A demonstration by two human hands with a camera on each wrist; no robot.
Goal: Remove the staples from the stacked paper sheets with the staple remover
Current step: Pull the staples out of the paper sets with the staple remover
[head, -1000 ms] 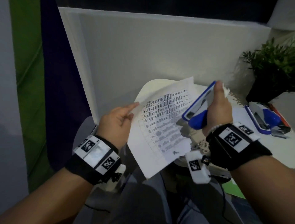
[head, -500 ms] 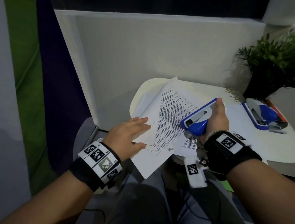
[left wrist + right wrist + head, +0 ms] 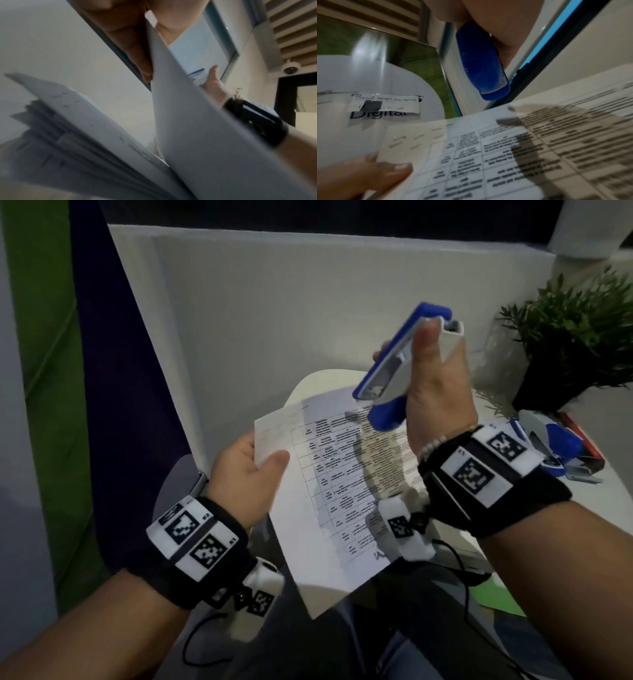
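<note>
Since half a second ago the sheets have come up off the table [image 3: 305, 385] and the tool has risen clear of them. The left hand [image 3: 250, 470] pinches the stacked paper sheets [image 3: 329, 508] at their upper left corner, thumb on top and fingers beneath, and holds them tilted in the air over the table's near edge. The top sheet carries a printed grid of text. Near the held corner the right wrist view shows several short grey staples [image 3: 415, 146], blurred, so I judge most of the removal is still to do. The blue and white staple remover [image 3: 394, 368] is held high above the paper, not touching it. The right hand [image 3: 438, 398] grips it, fingers curled round it and thumb laid along its side.
</note>
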